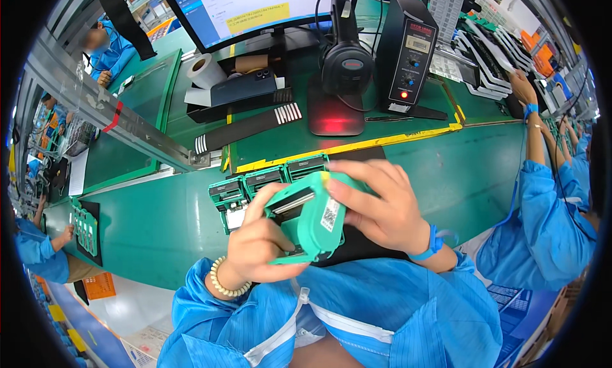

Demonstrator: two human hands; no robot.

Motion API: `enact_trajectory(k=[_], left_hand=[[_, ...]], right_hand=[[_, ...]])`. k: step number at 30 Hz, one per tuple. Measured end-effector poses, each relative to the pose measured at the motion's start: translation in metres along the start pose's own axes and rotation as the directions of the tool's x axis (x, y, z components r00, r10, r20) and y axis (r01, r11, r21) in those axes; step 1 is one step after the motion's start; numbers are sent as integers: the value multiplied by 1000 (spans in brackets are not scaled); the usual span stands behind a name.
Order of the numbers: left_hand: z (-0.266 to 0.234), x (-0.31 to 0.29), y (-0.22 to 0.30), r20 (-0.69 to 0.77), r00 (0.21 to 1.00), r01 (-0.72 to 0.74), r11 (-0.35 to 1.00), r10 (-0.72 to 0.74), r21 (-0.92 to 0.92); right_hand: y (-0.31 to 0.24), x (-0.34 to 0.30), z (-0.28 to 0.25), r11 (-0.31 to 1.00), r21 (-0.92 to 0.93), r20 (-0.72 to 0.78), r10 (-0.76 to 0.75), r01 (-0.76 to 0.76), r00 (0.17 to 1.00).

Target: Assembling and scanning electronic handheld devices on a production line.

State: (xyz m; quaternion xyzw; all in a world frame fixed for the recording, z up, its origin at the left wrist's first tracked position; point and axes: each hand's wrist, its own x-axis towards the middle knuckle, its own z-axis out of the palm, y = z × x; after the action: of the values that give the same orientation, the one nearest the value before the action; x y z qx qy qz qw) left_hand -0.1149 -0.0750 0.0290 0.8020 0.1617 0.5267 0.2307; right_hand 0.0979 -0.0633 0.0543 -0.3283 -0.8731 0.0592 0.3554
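The left hand [260,245] and right hand [386,208] grip a green housing [312,231] from opposite sides, apparently for steadiness, above a desk [153,221] where similar units [264,176] sit close.

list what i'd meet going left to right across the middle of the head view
Green frames, left hand, green housing, right hand, blue wristband, co-worker's sleeve.

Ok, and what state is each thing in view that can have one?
Green housing: tilted, held by left fingers and right fingers
Green-and-black units: three, in a row
Monitor: lit
Black scanner: upright, red glow beneath
Black control box: upright, red indicator lit
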Motion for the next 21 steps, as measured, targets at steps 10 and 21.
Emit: enact_trajectory(k=[10, 21], left_hand=[[-54, -101, -18, -594, 442, 849, 528, -672, 34], [-33, -130, -1, -48, 100, 846, 111, -994, -522]], right_hand=[[60, -112, 44, 317, 689, -97, 932, -652, 350], [24, -94, 74, 651, -266, -103, 714, -711, 692]])
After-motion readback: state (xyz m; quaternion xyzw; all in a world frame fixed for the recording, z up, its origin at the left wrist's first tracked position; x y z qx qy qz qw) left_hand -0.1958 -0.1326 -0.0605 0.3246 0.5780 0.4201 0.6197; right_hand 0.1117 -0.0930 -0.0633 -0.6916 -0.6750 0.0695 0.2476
